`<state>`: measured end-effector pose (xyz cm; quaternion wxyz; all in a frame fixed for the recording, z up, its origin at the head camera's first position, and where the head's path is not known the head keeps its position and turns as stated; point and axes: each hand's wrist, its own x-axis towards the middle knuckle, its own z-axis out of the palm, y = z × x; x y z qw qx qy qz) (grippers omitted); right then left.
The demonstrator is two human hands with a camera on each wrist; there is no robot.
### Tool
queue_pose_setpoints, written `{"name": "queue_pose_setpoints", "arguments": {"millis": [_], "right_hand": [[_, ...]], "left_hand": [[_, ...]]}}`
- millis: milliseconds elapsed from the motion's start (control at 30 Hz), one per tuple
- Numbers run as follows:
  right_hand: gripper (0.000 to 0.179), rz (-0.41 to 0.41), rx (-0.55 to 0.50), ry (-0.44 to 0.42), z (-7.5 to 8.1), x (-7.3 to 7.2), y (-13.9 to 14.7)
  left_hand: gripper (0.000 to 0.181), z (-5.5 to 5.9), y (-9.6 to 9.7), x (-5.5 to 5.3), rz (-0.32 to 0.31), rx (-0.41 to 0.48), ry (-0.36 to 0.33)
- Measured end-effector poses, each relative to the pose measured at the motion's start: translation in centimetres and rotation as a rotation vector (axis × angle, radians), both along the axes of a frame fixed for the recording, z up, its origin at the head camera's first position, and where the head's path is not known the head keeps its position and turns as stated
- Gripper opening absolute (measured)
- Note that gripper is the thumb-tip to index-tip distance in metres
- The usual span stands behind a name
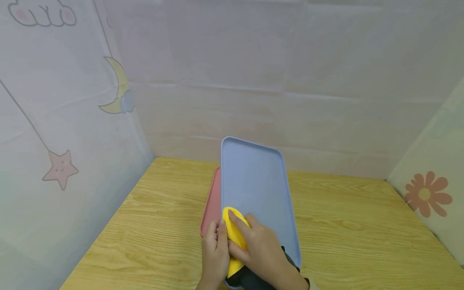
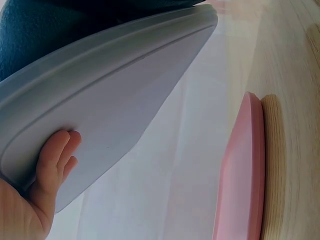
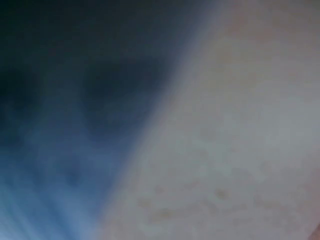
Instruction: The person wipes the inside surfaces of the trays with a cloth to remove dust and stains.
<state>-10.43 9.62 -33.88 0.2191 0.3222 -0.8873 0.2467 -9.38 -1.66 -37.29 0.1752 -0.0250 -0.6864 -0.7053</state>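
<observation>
In the head view a light blue tray (image 1: 255, 177) is held tilted up, its inner face toward me. My left hand (image 1: 214, 249) grips its left edge low down, thumb along the rim. Seen from the left wrist, the left hand's fingers (image 2: 52, 152) lie against the underside of the tray (image 2: 115, 105). A soft yellow cloth (image 1: 236, 237) lies over the tray's lower left part, under my right hand (image 1: 259, 241). That hand holds the cloth against the tray beside the left hand, index finger stretched along it. The right wrist view is blurred, mostly dark blue and skin.
Behind the blue tray, a pink tray (image 1: 213, 197) rests on the wood-grain table (image 1: 156, 217), partly hidden. The table's rounded edge or a wooden strip (image 2: 272, 150) shows beside it. Printed cloth walls (image 1: 232, 72) enclose the table at the back and sides.
</observation>
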Motion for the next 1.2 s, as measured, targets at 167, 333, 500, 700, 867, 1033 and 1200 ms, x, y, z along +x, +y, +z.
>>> {"name": "queue_pose_setpoints", "arguments": {"millis": [167, 333, 500, 700, 867, 1033, 1200], "right_hand": [[0.046, -0.011, 0.009, 0.036, -0.2, 0.3, -0.3], [0.046, -0.01, 0.009, 0.038, -0.3, 0.6, -0.6], [0.047, -0.005, 0.011, 0.053, -0.5, 0.8, -0.6], [0.046, -0.005, 0.036, 0.047, -0.3, 0.9, -0.6], [0.047, -0.003, 0.071, 0.025, -0.2, 0.8, -0.3], [0.048, -0.026, 0.11, 0.045, -0.3, 0.6, 0.2], [0.048, -0.069, 0.13, 0.037, -0.3, 0.2, 0.6]], "left_hand": [[0.026, 0.2, -0.1, 0.1, 0.007, 0.004, 0.012], [0.027, 0.4, -0.3, 0.1, 0.016, 0.004, 0.012], [0.026, 0.4, -0.4, 0.2, 0.042, 0.002, 0.045], [0.024, 0.3, -0.5, 0.0, 0.063, 0.004, 0.09], [0.024, 0.4, -0.5, 0.0, 0.09, 0.008, 0.083], [0.023, 0.4, -0.6, 0.0, 0.123, -0.033, 0.072], [0.022, 0.6, -0.8, 0.0, 0.147, -0.035, 0.062]]}}
